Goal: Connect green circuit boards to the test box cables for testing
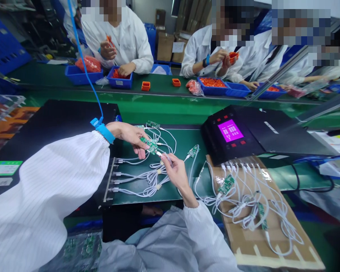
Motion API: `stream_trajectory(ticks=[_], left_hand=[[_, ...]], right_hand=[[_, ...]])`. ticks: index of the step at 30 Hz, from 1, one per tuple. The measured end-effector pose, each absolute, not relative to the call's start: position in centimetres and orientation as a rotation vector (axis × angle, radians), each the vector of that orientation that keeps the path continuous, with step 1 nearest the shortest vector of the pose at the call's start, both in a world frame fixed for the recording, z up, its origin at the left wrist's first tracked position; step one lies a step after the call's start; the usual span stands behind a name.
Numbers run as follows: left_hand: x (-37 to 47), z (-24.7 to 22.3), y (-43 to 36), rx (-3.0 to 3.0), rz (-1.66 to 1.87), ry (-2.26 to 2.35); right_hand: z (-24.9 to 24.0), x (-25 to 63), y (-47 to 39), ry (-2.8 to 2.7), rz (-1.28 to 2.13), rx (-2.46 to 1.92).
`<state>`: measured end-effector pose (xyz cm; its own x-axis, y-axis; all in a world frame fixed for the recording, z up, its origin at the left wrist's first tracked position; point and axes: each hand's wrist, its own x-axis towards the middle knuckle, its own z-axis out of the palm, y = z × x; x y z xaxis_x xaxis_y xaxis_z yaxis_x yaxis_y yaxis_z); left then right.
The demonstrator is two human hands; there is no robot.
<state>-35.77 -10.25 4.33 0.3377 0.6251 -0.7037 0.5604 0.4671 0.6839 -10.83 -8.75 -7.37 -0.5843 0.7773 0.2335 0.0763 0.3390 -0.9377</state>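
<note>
My left hand, with a blue strap at the wrist, pinches a small green circuit board above the green bench. The fingers of my right hand are closed on a white cable plug at the board's right end. Whether the plug is fully seated cannot be made out. Bundled white cables lie beneath both hands, running from a metal connector strip. Another board with a cable lies to the right, and one more lies behind my left hand.
A black tester with a lit magenta screen stands at right. Cables and boards lie on cardboard before it. A black box stands at left. Across the bench, people in white coats handle orange parts beside blue bins.
</note>
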Motion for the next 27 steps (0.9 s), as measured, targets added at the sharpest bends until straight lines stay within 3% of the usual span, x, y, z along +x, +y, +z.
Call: stream_trajectory(ticks=[7, 14, 20, 27], left_hand=[[-35.5, 4.5, -10.4, 1.165, 0.02, 1.302], [-35.4, 3.9, -9.8, 1.361, -0.024, 1.503], [-34.5, 4.3, -10.0, 1.499, -0.15, 1.512], [-33.5, 4.2, -10.2, 1.343, -0.202, 1.573]], right_hand=[[-7.9, -11.1, -8.8, -1.984, 1.26, -0.748], [-8.1, -10.3, -12.0, -2.049, 0.559, -0.852], [-7.6, -12.6, -15.4, -2.252, 0.8, -0.81], [-7.2, -15.2, -15.4, -2.218, 0.622, -0.724]])
